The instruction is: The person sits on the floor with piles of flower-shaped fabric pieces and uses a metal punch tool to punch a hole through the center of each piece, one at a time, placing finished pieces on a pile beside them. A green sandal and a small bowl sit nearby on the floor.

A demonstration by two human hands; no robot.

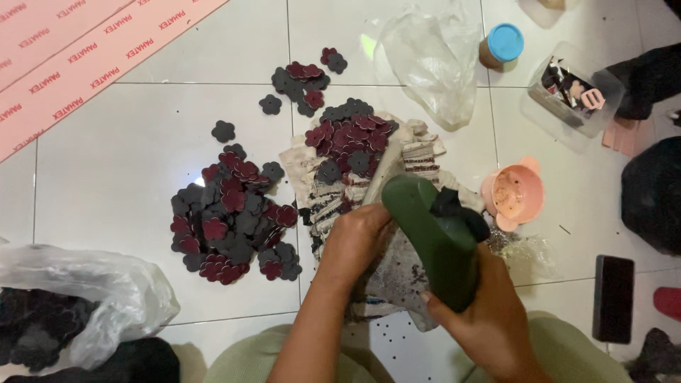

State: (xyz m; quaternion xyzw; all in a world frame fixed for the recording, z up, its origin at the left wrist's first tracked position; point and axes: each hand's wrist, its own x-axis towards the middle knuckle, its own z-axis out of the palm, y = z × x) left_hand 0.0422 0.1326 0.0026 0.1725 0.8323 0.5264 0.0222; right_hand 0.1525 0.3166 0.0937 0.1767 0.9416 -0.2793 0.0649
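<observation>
Green cylindrical tool (436, 237), tilted with its long axis running from lower right up toward upper left, sits clamped in the right hand (489, 323). Left hand (358, 237) curls closed on a worn cloth pad (397, 276) just beside it. Beyond the fingertips, many dark and maroon flower cutouts (234, 220) already lie heaped; a bag of more (67, 305) waits near the left arm.

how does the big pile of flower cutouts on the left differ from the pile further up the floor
The big pile of flower cutouts is much larger and denser than the small pile. The big pile sits left of the left hand; the small pile lies farther up, by the clear plastic bag. The big pile shows many red faces; the small pile shows only a few. Both hold dark grey and red flower shapes on white tile.
</observation>
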